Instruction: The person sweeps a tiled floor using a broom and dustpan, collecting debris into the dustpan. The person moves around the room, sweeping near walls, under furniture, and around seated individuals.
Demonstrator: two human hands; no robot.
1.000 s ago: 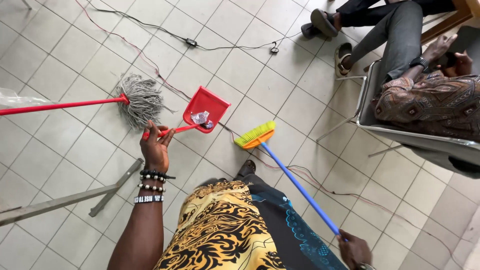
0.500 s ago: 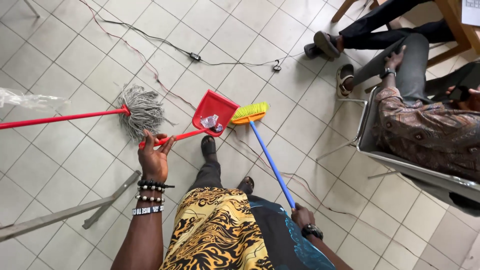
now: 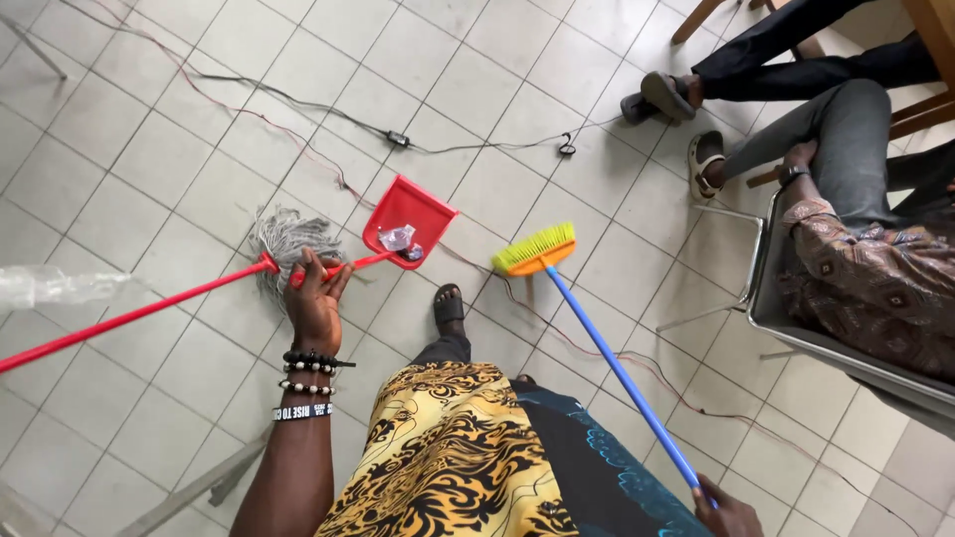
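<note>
Left hand: the left hand (image 3: 316, 306) is closed round the red handle of the dustpan (image 3: 406, 221), held above the tiled floor (image 3: 149, 149).
Dustpan: a crumpled wrapper (image 3: 398, 237) is seen lying in its tray.
Right hand: the right hand (image 3: 731, 512) is wrapped about the blue broom (image 3: 597, 338) at the handle's end, partly cut off by the frame edge.
Broom: its yellow-green bristles are set near the dustpan, apart from it.
Mop: a red-handled mop (image 3: 284, 239) lies just behind the left hand.
Cables: cables (image 3: 398, 139) are strewn over the tiles.
Seated person: a seated person (image 3: 865, 259) is seen at right.

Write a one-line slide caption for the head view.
Left hand holds red dustpan with scraps; right hand grips blue-handled broom over tiled floor.
</note>
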